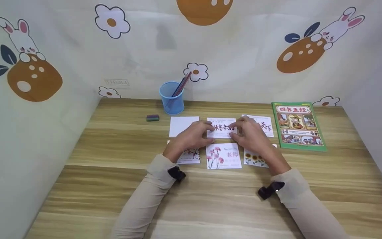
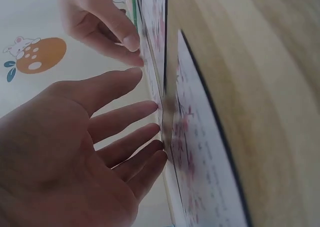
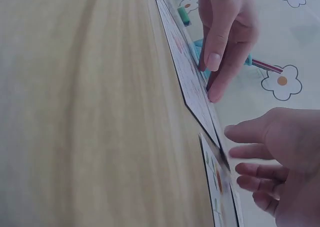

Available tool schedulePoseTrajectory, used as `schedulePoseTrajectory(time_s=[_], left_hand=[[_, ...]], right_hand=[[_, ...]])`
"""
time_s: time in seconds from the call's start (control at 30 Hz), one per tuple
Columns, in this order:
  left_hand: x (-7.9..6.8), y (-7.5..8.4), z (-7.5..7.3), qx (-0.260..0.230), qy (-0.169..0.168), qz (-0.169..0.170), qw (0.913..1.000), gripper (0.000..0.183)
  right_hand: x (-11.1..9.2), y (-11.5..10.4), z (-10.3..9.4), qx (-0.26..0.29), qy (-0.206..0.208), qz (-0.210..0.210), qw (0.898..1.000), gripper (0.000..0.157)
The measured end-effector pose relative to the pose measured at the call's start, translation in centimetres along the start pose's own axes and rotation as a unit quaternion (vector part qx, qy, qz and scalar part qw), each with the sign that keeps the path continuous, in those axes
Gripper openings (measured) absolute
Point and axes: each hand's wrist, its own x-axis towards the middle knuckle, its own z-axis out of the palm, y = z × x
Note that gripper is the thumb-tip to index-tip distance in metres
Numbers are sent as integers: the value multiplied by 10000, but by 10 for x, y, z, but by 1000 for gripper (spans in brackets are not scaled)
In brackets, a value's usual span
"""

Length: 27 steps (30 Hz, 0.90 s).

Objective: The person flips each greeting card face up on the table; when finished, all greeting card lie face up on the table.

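Square cards lie in two rows on the wooden table. My left hand (image 1: 196, 134) is at the left edge of the top middle card (image 1: 222, 132), which bears dark brush lettering. Across from it, my right hand (image 1: 252, 136) has its fingertips right at that card's right edge and overlaps another lettered card (image 1: 268, 127). Both hands have spread, gently bent fingers, as the left wrist view shows of the left hand (image 2: 95, 142). Below are a pink-flower card (image 1: 223, 156), a sunflower card (image 1: 254, 160) and a blossom-branch card (image 1: 191, 157), the last two partly hidden by the arms.
A nearly blank white card (image 1: 181, 125) lies at the upper left of the rows. Behind it stand a blue pen cup (image 1: 172, 103) with pencils and a small dark eraser-like block (image 1: 152, 118). A green-edged book (image 1: 298, 126) lies at right. Patterned cloth (image 1: 144, 56) backs the table.
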Motion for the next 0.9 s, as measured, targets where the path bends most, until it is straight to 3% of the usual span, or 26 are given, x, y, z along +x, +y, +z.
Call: schedulePoseTrajectory(time_s=[0.17, 0.3, 0.67, 0.8, 0.9], left_hand=[[-1, 0, -1, 47, 33, 3, 10000, 50], [-8, -5, -7, -36, 290, -114, 9995, 52], [-65, -52, -28, -584, 1170, -871, 9876, 47], [-77, -62, -32, -585, 1214, -1261, 9828, 49], [-80, -65, -32, -534, 1152, -1503, 9804, 53]], right_hand=[[0, 0, 2, -91, -201, -220, 9995, 36], [0, 1, 2, -60, -236, -145, 9996, 37], [1, 1, 0, 41, -257, -180, 9995, 43], [5, -12, 7, 186, -146, -331, 9992, 51], [11, -33, 17, 250, -162, -698, 9971, 52]])
